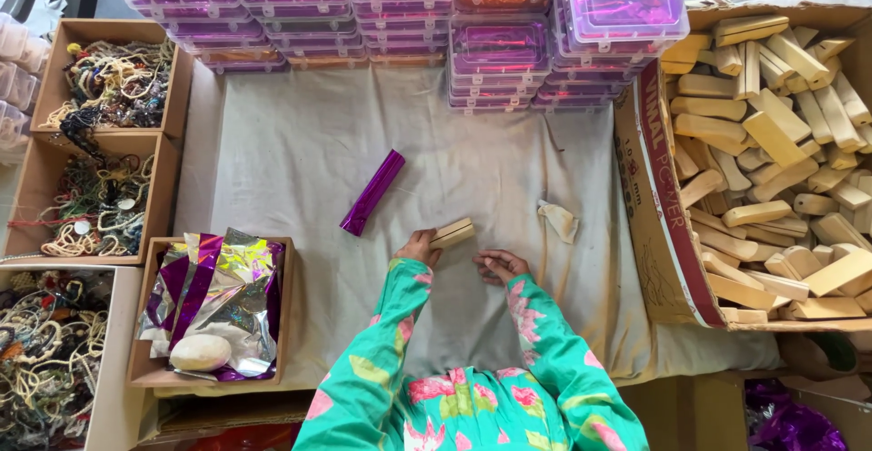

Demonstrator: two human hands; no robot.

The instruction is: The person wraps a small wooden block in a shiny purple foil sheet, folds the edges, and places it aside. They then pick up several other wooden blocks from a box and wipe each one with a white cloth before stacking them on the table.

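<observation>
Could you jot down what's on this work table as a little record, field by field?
Left hand: left hand holds a wooden block
Right hand: right hand rests on the cloth, empty
Nearby: purple foil-wrapped bar; small crumpled rag
Right side: carton of wooden blocks
Left side: box of foil sheets; boxes of cords
Back: stacked clear plastic cases

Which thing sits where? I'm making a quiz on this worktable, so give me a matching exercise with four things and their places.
Things:
1. wooden block
2. purple foil roll
3. crumpled cloth scrap
4. pale oval stone

Places:
A. in the small box of foil sheets
B. lying alone on the cloth left of the hands
C. held by the left hand
D. on the cloth right of the hands

Pairs: 1-C, 2-B, 3-D, 4-A
</observation>
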